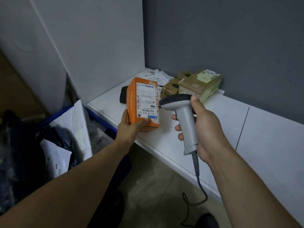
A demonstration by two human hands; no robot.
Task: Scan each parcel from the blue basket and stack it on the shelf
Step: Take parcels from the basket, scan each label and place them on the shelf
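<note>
Left hand [130, 125] grips the lower end of an orange box parcel [142, 96], thumb on the labelled face, holding it upright at the front edge of the white shelf [213, 129]; contact with the shelf cannot be told. Just right of it, the right hand [204, 127] wraps round the handle of a grey barcode scanner [185, 116], its dark head directed left toward the shipping label [146, 101]. The scanner cable [196, 168] hangs below this hand. Beyond the right hand, brown taped parcels [199, 83] sit against the back wall. Below and left of the left hand, the blue basket [102, 118] holds white mailer bags [72, 122].
</note>
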